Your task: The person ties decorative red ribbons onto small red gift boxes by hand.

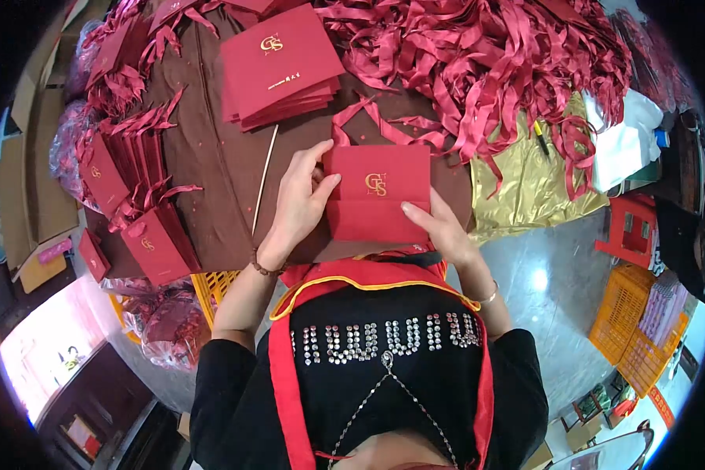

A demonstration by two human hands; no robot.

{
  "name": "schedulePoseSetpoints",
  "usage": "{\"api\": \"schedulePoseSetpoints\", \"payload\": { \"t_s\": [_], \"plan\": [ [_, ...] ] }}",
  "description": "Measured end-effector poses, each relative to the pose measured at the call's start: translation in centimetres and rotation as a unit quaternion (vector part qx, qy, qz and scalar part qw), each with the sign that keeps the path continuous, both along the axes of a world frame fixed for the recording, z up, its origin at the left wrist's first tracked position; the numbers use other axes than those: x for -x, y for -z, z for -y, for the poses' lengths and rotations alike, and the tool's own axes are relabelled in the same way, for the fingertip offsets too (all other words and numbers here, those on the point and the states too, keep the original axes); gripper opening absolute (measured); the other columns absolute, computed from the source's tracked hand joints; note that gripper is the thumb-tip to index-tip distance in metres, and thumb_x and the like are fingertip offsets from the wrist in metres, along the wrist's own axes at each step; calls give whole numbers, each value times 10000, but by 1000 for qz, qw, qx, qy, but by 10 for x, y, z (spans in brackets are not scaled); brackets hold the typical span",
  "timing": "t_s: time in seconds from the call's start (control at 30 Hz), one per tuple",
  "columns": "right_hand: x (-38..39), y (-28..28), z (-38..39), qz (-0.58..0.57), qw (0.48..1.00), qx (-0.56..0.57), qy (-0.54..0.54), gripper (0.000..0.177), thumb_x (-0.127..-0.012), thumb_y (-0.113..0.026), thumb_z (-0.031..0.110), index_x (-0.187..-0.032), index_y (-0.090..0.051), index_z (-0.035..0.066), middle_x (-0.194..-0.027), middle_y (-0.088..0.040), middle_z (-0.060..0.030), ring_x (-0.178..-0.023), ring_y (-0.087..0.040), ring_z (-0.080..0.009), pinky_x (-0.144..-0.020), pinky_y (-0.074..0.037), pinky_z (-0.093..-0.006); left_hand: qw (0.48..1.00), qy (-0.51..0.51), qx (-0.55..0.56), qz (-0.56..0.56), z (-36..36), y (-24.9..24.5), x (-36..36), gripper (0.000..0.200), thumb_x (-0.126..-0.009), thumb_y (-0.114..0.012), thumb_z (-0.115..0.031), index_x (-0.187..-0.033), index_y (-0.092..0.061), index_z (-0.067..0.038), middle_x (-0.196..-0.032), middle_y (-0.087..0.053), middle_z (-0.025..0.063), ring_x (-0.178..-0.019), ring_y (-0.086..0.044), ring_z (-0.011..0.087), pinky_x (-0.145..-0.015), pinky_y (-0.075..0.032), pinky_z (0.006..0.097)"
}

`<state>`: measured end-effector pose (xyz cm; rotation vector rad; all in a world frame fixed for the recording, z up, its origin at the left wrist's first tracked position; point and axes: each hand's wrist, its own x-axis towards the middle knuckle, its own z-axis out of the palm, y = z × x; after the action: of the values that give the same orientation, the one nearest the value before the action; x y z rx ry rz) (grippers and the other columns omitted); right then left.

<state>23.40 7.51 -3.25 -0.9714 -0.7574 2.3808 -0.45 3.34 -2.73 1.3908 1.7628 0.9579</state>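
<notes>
Observed: closest to me, my left hand (301, 200) clamps the left edge of a flat dark-red paper bag with a gold logo (376, 196), thumb on the front and fingers behind. My right hand (440, 229) lays its fingers flat on the bag's lower right corner. The thumb is hidden, so I cannot tell whether it pinches. The bag is held over the near edge of the brown-covered bench (211, 172), and its red ribbon handle (368, 117) trails away from me. Just left of it lies a thin pale stick (265, 176). Further left stands a row of upright red bags (133, 196). Beyond lies a stack of flat red bags (278, 63), with a heap of loose red ribbons (486, 63) to its right.
</notes>
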Motion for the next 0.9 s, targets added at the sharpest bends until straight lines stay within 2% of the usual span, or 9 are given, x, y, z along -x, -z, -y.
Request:
{"api": "schedulePoseSetpoints", "payload": {
  "t_s": [0.07, 0.1, 0.13, 0.2, 0.3, 0.53, 0.6, 0.8, 0.9],
  "plan": [
    [-11, 2, 0, 281, 905, -312, -77, 497, -930, -533, 183, -1353, -340, 7, -1179, -553, -110, -1039, -574, -182, -877, -469, -296, 998, 23, 5, -54, 2, 6, 1, 490, -809, -653, -59, -1269, -486, -62, -981, -523, 87, -717, -509, 142, -649, -453, 260],
    [-12, -11, -5, 360, 878, -300, -95, 492, -896, -593, 188, -1305, -395, 0, -963, -599, -94, -768, -611, -136, -680, -499, -250, 998, 24, 8, -54, 3, 5, 0, 490, -809, -653, -59, -1269, -486, -62, -981, -523, 87, -717, -509, 142, -649, -453, 260],
    [-15, -8, -6, 360, 879, -298, -94, 492, -896, -593, 188, -1305, -395, 0, -963, -599, -94, -768, -611, -136, -680, -499, -250, 995, 30, 0, -91, 2, 4, -2, 486, -810, -656, -71, -1267, -491, -72, -964, -526, 86, -685, -506, 145, -631, -448, 263],
    [-23, 2, -11, 427, 742, -517, -6, 435, -865, -624, 135, -1247, -460, 5, -827, -575, -80, -587, -546, -99, -539, -456, -241, 991, 38, -6, -128, 0, -2, -5, 481, -812, -658, -84, -1265, -496, -82, -948, -529, 86, -653, -503, 149, -612, -443, 266],
    [-27, 4, -13, 408, 762, -502, -6, 338, -839, -642, 93, -1147, -544, -4, -806, -563, -66, -576, -529, -108, -522, -426, -247, 991, -20, -9, -136, -4, -4, -1, 419, -834, -643, -118, -1234, -526, -83, -749, -552, 66, -597, -508, 153, -567, -432, 274],
    [-23, 9, -11, 399, 753, -522, 14, 221, -827, -648, 93, -1032, -614, 19, -739, -550, -61, -589, -521, -130, -532, -421, -259, 996, 11, -81, -41, -38, -25, -4, 260, -862, -603, -109, -1116, -593, -56, -814, -630, 108, -676, -597, 175, -611, -464, 292],
    [-25, 7, -13, 397, 747, -533, 0, 222, -830, -641, 130, -1022, -616, 22, -765, -567, -92, -658, -579, -222, -589, -461, -310, 997, 44, -64, -20, -60, -39, -25, 229, -850, -607, -103, -1073, -609, -50, -835, -637, 119, -714, -619, 208, -638, -477, 295],
    [-24, 5, -7, 423, 720, -549, 29, 219, -828, -629, 159, -1004, -614, 30, -772, -571, -95, -695, -592, -254, -608, -471, -337, 906, 220, -151, -329, -107, -35, -98, 219, -843, -607, -258, -835, -636, -41, -810, -629, 98, -724, -608, 283, -621, -460, 392],
    [-26, 7, -5, 403, 747, -528, 34, 214, -841, -622, 147, -1014, -609, 23, -787, -593, -89, -692, -603, -211, -605, -476, -309, 899, 216, -193, -329, -117, -8, -110, 191, -818, -630, -222, -780, -624, -35, -740, -599, 104, -697, -592, 280, -618, -434, 388]
  ]
}}
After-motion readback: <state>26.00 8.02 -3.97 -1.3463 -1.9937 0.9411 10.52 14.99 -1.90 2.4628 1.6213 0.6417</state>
